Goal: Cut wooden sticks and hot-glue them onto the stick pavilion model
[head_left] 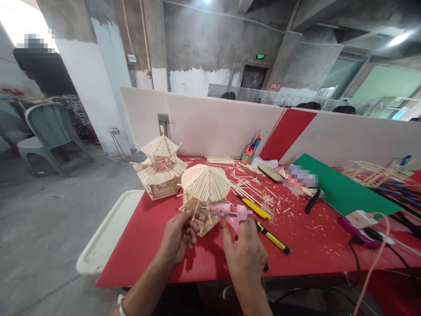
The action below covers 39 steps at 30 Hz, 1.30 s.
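Observation:
A small pavilion of pale wooden sticks (206, 184) with a cone-like roof stands near the front of the red table (131, 263). My left hand (180, 232) is closed at its lower left side, fingertips at the frame; whether they pinch a stick is too small to tell. My right hand (245, 243) is wrapped round a pink glue gun (235, 212) with a small orange light. The gun's nozzle points left, at the posts under the roof. Behind and to the left stands a larger stick pavilion (161, 171) with two roof tiers.
Yellow cutters (255, 207) lie right of the glue gun, among loose sticks (251, 193) and scraps. Farther back are a pen cup (247, 156) and a green board (345, 184). A power strip (357, 232) with cables sits at the right. A white partition (223, 125) borders the table.

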Each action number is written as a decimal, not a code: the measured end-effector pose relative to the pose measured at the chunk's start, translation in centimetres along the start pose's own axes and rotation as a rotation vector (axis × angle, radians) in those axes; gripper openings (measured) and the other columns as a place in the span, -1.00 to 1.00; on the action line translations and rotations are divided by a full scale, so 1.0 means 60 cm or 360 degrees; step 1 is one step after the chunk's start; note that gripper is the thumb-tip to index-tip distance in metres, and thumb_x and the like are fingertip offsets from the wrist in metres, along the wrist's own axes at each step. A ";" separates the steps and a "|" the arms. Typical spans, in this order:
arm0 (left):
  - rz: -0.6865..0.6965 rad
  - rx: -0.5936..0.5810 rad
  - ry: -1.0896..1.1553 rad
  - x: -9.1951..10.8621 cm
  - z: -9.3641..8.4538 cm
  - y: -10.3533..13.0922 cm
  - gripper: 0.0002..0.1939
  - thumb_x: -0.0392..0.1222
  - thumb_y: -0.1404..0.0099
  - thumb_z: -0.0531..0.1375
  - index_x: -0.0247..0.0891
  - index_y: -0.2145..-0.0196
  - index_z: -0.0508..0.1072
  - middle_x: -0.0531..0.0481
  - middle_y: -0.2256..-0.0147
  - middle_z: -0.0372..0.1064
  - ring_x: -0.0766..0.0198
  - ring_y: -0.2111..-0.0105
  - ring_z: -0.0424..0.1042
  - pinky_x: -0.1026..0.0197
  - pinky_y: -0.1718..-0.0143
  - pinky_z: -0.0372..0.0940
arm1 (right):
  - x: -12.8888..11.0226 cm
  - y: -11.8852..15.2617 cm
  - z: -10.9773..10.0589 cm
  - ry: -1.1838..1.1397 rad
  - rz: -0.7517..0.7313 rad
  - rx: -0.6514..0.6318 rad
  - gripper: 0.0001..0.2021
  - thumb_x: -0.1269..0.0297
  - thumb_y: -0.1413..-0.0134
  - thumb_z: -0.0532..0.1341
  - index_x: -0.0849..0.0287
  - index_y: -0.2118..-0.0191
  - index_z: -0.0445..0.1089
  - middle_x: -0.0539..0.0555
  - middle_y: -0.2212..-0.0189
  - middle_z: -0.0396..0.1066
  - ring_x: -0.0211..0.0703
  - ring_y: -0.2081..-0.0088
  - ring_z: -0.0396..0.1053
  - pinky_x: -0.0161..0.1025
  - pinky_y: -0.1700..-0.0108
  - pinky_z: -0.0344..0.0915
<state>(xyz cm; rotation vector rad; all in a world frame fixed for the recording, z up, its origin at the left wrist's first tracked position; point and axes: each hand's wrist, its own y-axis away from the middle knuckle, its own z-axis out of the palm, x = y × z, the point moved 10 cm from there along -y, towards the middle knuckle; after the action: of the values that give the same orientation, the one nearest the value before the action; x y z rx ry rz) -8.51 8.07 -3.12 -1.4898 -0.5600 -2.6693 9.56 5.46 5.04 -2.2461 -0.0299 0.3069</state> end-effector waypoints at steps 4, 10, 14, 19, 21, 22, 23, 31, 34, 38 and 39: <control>0.0003 -0.0019 -0.0022 0.000 0.001 0.001 -0.70 -0.03 -0.05 0.23 -0.33 0.61 0.37 0.07 0.71 0.34 0.44 0.82 0.24 0.41 0.85 0.03 | -0.001 0.000 -0.002 -0.0033 -0.0012 0.0025 -0.60 0.00 -0.21 -0.03 0.27 0.16 0.31 0.13 0.37 0.39 -0.15 0.40 0.39 -0.30 0.50 0.16; 0.0003 -0.0041 -0.0045 -0.003 -0.002 0.004 -0.69 0.00 -0.05 0.23 -0.34 0.59 0.39 0.05 0.68 0.35 0.44 0.81 0.22 0.40 0.84 0.06 | 0.005 0.002 0.005 -0.0104 0.0055 -0.0021 -0.62 0.01 -0.19 0.01 0.24 0.15 0.31 0.15 0.31 0.39 -0.14 0.37 0.40 -0.30 0.49 0.18; -0.0003 -0.0051 -0.0032 -0.006 -0.003 0.011 -0.71 -0.02 -0.05 0.24 -0.35 0.53 0.41 0.05 0.65 0.36 0.43 0.79 0.23 0.40 0.83 0.07 | 0.012 0.002 0.003 -0.0311 0.0131 0.0022 -0.59 -0.02 -0.16 0.04 0.24 0.11 0.30 0.21 0.22 0.38 -0.05 0.25 0.39 -0.26 0.39 0.26; -0.0023 -0.0044 -0.0003 -0.013 -0.014 0.023 -0.72 -0.03 -0.05 0.25 -0.36 0.44 0.45 0.05 0.63 0.37 0.41 0.76 0.25 0.39 0.80 0.11 | 0.020 -0.005 0.004 -0.0564 0.0189 -0.0012 -0.63 -0.04 -0.12 0.08 0.22 0.23 0.31 0.19 0.32 0.36 -0.06 0.30 0.34 -0.19 0.29 0.29; -0.0050 -0.0022 -0.0024 -0.019 -0.026 0.027 -0.71 -0.03 -0.04 0.27 -0.35 0.44 0.46 0.04 0.62 0.38 0.39 0.73 0.28 0.40 0.79 0.12 | 0.025 -0.006 0.005 -0.0629 0.0221 -0.0056 -0.66 -0.03 -0.10 0.11 0.20 0.30 0.29 0.12 0.40 0.33 -0.12 0.38 0.31 -0.22 0.34 0.28; -0.0070 -0.0009 -0.0036 -0.022 -0.033 0.028 -0.71 -0.02 -0.03 0.28 -0.35 0.43 0.46 0.03 0.61 0.39 0.39 0.72 0.29 0.40 0.79 0.12 | 0.028 -0.007 0.004 -0.0653 0.0240 -0.0070 -0.67 -0.03 -0.08 0.12 0.18 0.32 0.28 0.09 0.43 0.32 -0.15 0.41 0.29 -0.24 0.37 0.27; -0.0089 -0.0006 -0.0044 -0.026 -0.039 0.029 -0.70 -0.02 -0.02 0.29 -0.34 0.43 0.46 0.03 0.61 0.39 0.39 0.71 0.29 0.41 0.78 0.12 | 0.031 -0.008 0.003 -0.0664 0.0262 -0.0081 -0.68 -0.02 -0.06 0.14 0.18 0.33 0.27 0.07 0.44 0.31 -0.17 0.43 0.28 -0.26 0.40 0.26; -0.0063 0.0024 -0.0212 -0.036 -0.047 0.045 -0.67 -0.02 0.09 0.35 -0.33 0.44 0.49 0.02 0.62 0.39 0.36 0.70 0.31 0.39 0.76 0.11 | 0.097 -0.009 0.000 -0.0615 0.0339 -0.0221 -0.81 0.20 0.00 0.17 0.19 0.27 0.32 0.09 0.38 0.37 -0.15 0.36 0.35 -0.28 0.34 0.30; -0.0029 -0.0021 -0.0350 -0.045 -0.029 0.050 -0.61 0.02 0.15 0.38 -0.34 0.44 0.49 0.01 0.63 0.39 0.35 0.71 0.30 0.37 0.75 0.12 | 0.172 -0.006 0.004 -0.0419 0.0454 -0.0263 -0.76 0.27 -0.03 0.07 0.20 0.19 0.36 0.11 0.35 0.41 -0.17 0.35 0.37 -0.30 0.31 0.29; -0.0065 -0.0124 -0.0475 -0.072 0.007 0.053 -0.61 0.03 0.17 0.40 -0.32 0.47 0.48 0.02 0.63 0.39 0.38 0.71 0.29 0.39 0.76 0.11 | 0.285 0.004 0.006 -0.0094 0.0723 -0.0301 -0.67 0.18 -0.09 0.02 0.25 0.15 0.36 0.20 0.33 0.43 -0.08 0.36 0.39 -0.23 0.37 0.25; -0.0070 -0.0148 -0.0503 -0.078 0.016 0.053 -0.62 0.03 0.16 0.39 -0.31 0.48 0.47 0.03 0.63 0.38 0.39 0.72 0.28 0.40 0.76 0.10 | 0.309 0.008 0.008 -0.0006 0.0783 -0.0336 -0.67 0.16 -0.10 0.01 0.25 0.15 0.37 0.21 0.33 0.43 -0.06 0.37 0.39 -0.22 0.40 0.23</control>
<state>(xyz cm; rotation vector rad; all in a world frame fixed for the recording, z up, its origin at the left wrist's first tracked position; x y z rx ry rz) -4.55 4.72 -5.63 -1.9659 -0.4910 -2.5369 27.40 7.85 0.50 -2.4404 0.5162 0.5927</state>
